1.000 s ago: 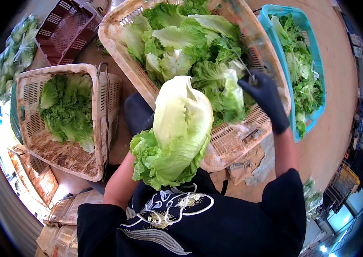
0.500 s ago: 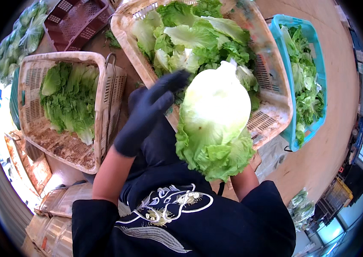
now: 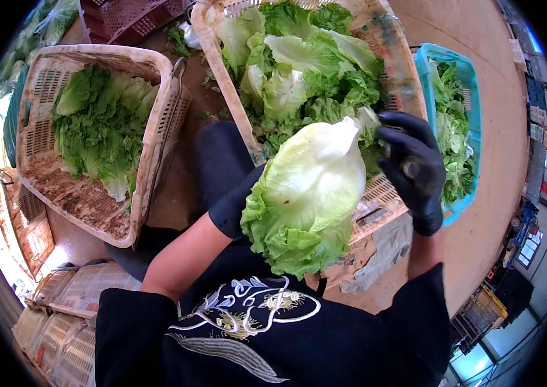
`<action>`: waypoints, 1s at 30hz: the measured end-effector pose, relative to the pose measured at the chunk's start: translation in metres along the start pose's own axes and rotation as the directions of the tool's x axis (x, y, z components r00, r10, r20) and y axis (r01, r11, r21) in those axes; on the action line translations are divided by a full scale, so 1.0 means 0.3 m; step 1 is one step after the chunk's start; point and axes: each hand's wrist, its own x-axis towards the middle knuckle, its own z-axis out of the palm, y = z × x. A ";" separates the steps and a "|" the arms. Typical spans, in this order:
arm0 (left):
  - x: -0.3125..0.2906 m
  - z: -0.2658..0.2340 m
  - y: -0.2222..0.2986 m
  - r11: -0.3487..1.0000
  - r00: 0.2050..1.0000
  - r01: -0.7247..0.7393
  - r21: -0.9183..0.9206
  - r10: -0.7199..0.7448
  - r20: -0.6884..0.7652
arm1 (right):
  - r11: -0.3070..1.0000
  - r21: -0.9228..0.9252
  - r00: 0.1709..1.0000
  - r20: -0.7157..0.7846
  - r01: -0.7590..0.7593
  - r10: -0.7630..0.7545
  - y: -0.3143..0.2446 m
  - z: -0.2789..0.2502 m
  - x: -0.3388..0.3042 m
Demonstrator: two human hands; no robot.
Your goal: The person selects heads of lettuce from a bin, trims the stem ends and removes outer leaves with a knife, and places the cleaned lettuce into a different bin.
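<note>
A head of lettuce [image 3: 312, 190], pale with frilly green leaf ends, is tilted in front of my body with its white stem end up and to the right. My left hand [image 3: 242, 201], in a black glove, holds it from the left and beneath; the fingers are hidden behind the leaves. Just right of the stem end is my gloved right hand [image 3: 415, 168], its fingers curled round a small thing. Only a round, brownish end shows, and I cannot make out its kind. Beyond the lettuce stands a dirty cream crate [image 3: 225, 97] filled with loose lettuce leaves [image 3: 305, 58].
On the left, another dirty cream crate [image 3: 86, 209] holds lettuce [image 3: 102, 122]. A turquoise crate [image 3: 473, 97] with more leaves stands right. A maroon crate [image 3: 131, 22] and bagged greens [image 3: 41, 32] lie at the far left. Packed boxes [image 3: 86, 290] sit at the lower left.
The lettuce has passed from my right hand to my left and tilted, its stem end turning rightward. My right hand has come out from behind it to the stem's right side.
</note>
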 end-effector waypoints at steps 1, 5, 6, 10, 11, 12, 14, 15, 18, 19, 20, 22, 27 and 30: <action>0.010 0.023 -0.009 0.994 0.989 -0.072 0.079 0.061 0.137 | 0.998 -0.024 0.989 0.142 0.052 -0.048 0.005 -0.006 0.025; -0.031 0.046 -0.037 0.970 0.971 -0.179 0.164 0.147 0.190 | 0.974 -0.049 0.925 0.327 0.222 -0.194 0.016 0.016 0.072; -0.036 0.026 -0.042 0.958 0.974 -0.180 0.222 0.142 0.177 | 0.973 -0.040 0.922 0.331 0.228 -0.203 0.001 0.018 0.079; -0.047 -0.070 -0.028 0.996 0.987 0.084 0.002 -0.083 0.138 | 0.977 -0.038 0.869 0.466 0.210 -0.169 -0.020 0.035 0.076; -0.044 -0.065 -0.040 0.992 0.979 0.095 -0.086 -0.078 0.191 | 0.964 -0.062 0.854 0.481 0.260 -0.200 -0.020 0.037 0.073; -0.059 -0.079 -0.054 0.992 0.979 0.089 -0.088 -0.070 0.190 | 0.947 -0.084 0.837 0.497 0.310 -0.230 -0.020 0.042 0.070; -0.082 -0.100 -0.080 0.993 0.979 0.058 -0.105 -0.036 0.198 | 0.960 -0.008 0.855 0.457 0.280 -0.246 -0.017 0.051 0.058; -0.069 -0.105 -0.075 0.994 0.989 -0.055 0.094 0.041 0.140 | 0.966 0.071 0.875 0.412 0.248 -0.254 -0.016 0.056 0.052; -0.114 -0.004 -0.013 0.986 0.898 -0.126 0.105 0.069 0.434 | 0.979 0.175 0.934 0.319 0.108 -0.160 -0.020 0.061 0.016; -0.070 -0.177 -0.046 0.983 0.906 -0.123 0.135 0.056 0.419 | 0.971 0.226 0.942 0.302 0.081 -0.148 -0.035 0.073 0.022; -0.052 -0.201 -0.054 0.984 0.904 -0.119 0.131 0.053 0.424 | 0.973 0.219 0.941 0.305 0.077 -0.143 -0.024 0.076 -0.004; -0.040 -0.215 -0.059 0.998 0.849 -0.046 -0.032 0.056 0.525 | 0.890 0.445 0.992 0.110 -0.102 0.059 0.014 0.107 -0.072; -0.077 0.021 -0.025 0.848 0.987 0.158 0.506 -0.120 -0.107 | 0.115 0.973 0.566 0.020 -0.201 0.824 0.014 0.204 -0.160; -0.056 -0.096 -0.035 0.918 0.988 -0.049 0.393 -0.012 0.151 | 0.429 0.713 0.504 -0.122 -0.555 0.855 0.120 0.198 -0.247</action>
